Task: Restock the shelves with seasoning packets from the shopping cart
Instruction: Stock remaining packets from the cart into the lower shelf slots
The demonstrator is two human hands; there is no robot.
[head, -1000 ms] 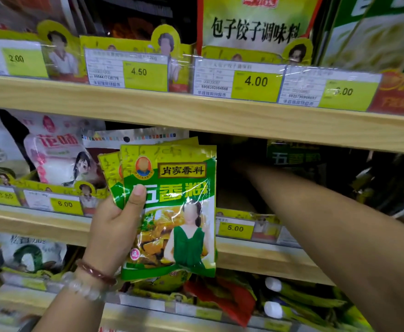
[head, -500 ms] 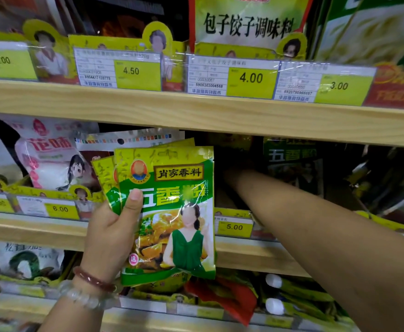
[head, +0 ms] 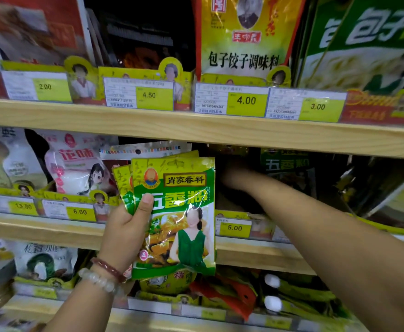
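Note:
My left hand (head: 125, 232) grips a fanned stack of green and yellow seasoning packets (head: 174, 219) upright in front of the middle shelf (head: 40, 230), thumb pressed on the front packet. My right forearm reaches from the lower right into the dark gap of the middle shelf behind the packets. My right hand (head: 231, 178) is blurred in shadow deep in that gap, and its fingers cannot be made out. More green packets of the same kind (head: 284, 164) stand at the back of that gap.
The upper wooden shelf (head: 196, 130) carries price tags and large yellow and green bags (head: 244, 34). Pink and white bags (head: 76, 164) fill the middle shelf's left side. Red, yellow and green packets (head: 244, 293) lie on the lower shelf.
The view has dipped slightly, so the shelves sit higher in frame. My right arm has drawn a little leftward in the gap. My left hand keeps its hold on the packets.

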